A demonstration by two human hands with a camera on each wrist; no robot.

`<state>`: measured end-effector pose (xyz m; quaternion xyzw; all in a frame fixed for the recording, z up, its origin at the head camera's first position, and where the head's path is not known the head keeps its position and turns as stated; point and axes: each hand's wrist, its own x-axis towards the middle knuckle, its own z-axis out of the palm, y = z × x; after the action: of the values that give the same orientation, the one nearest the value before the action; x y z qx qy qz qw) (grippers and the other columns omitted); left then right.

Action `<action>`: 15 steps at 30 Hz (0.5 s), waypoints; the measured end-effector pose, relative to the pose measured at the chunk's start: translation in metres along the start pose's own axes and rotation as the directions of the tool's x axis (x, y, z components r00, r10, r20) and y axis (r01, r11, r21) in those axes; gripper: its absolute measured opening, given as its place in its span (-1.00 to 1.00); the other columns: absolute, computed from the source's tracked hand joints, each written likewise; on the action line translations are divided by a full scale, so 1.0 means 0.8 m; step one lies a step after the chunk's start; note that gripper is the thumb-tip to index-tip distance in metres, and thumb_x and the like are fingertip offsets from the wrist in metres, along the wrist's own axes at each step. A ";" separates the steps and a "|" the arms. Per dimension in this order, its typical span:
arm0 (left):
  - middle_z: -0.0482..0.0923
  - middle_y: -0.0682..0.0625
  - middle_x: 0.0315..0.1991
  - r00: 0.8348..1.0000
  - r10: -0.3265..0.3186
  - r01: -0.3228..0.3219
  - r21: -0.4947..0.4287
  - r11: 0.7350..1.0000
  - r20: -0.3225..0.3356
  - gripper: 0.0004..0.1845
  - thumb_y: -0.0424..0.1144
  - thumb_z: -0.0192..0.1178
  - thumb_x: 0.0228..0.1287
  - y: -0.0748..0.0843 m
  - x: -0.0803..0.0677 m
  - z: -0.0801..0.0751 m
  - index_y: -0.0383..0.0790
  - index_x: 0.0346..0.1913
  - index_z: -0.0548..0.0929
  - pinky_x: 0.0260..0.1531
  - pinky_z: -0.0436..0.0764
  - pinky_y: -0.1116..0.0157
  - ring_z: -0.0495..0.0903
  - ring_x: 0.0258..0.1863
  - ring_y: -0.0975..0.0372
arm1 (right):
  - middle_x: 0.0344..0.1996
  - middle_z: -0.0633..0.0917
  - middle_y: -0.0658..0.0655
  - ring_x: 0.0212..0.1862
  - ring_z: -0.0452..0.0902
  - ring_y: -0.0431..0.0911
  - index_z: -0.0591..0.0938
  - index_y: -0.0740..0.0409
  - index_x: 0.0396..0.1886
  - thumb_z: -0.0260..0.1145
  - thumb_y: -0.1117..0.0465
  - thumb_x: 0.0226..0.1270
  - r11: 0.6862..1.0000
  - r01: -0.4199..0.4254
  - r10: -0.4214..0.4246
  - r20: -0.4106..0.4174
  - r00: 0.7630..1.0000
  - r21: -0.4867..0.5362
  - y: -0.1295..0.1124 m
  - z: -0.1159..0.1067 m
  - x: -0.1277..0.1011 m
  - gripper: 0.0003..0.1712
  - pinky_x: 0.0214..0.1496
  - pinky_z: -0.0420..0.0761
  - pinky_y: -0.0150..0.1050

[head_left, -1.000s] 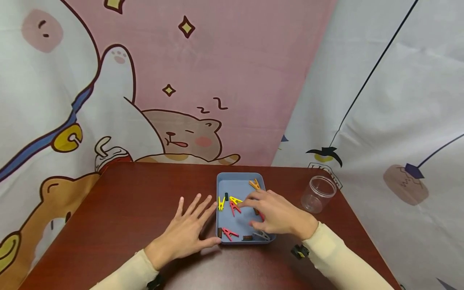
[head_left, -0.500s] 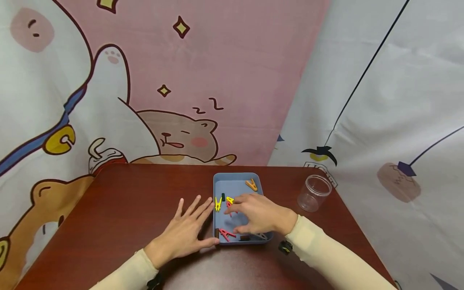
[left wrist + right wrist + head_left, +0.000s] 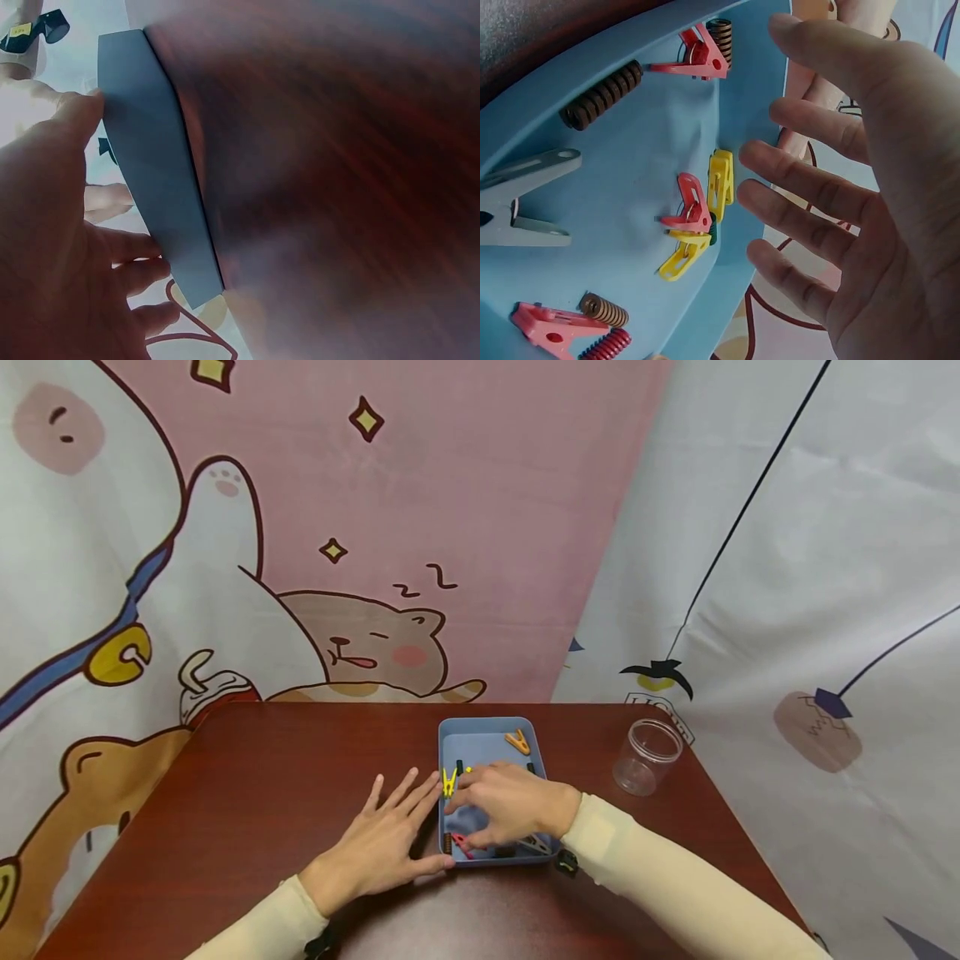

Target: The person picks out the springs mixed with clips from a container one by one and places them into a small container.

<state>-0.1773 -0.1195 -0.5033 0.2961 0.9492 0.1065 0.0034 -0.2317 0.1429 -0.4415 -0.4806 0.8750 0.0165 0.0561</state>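
My left hand spreads its straight fingers along the left side of a blue tray; in the left wrist view its fingertips are at the tray's rim. Over the tray hovers my right hand, palm down, fingers loosely bent and holding nothing. Below it in the right wrist view lie a yellow clothespin, a red clothespin beside another yellow one, a grey clothespin and a brown coil spring. A red coil spring lies by another red clothespin.
A clear jar without a lid stands on the dark wooden table, right of the tray. In the tray's far right corner lies an orange clothespin. A printed cartoon cloth hangs behind the table.
My right hand has moved left across the tray, now covering the red clothespin near its middle. The left hand stays at the tray's side. The head view has shifted slightly right.
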 end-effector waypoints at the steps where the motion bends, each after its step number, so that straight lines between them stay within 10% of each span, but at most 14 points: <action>1: 0.10 -0.02 0.96 1.000 0.001 -0.001 -0.001 1.000 0.001 0.21 0.65 0.17 0.56 0.000 0.000 0.000 -0.11 0.92 0.20 0.79 0.09 -0.55 0.03 0.97 -0.11 | 0.39 0.83 -0.10 0.41 0.76 -0.13 0.84 -0.28 0.44 0.60 -0.38 0.52 1.000 0.006 -0.006 0.003 1.000 -0.004 0.000 0.000 0.002 -0.37 0.50 0.78 0.14; 15: 0.13 -0.07 0.94 1.000 -0.001 0.001 -0.025 1.000 0.009 0.21 0.65 0.15 0.57 0.000 0.002 -0.001 -0.14 0.92 0.21 0.79 0.17 -0.50 0.08 0.95 -0.12 | 0.31 0.88 -0.13 0.37 0.78 -0.21 0.94 -0.35 0.21 0.65 -0.40 0.44 0.997 0.051 -0.049 0.044 0.998 -0.061 0.000 0.016 0.025 -0.51 0.43 0.76 -0.01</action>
<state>-0.1787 -0.1183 -0.5026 0.2961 0.9479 0.1170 0.0112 -0.2410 0.1269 -0.4565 -0.5035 0.8603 0.0525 0.0601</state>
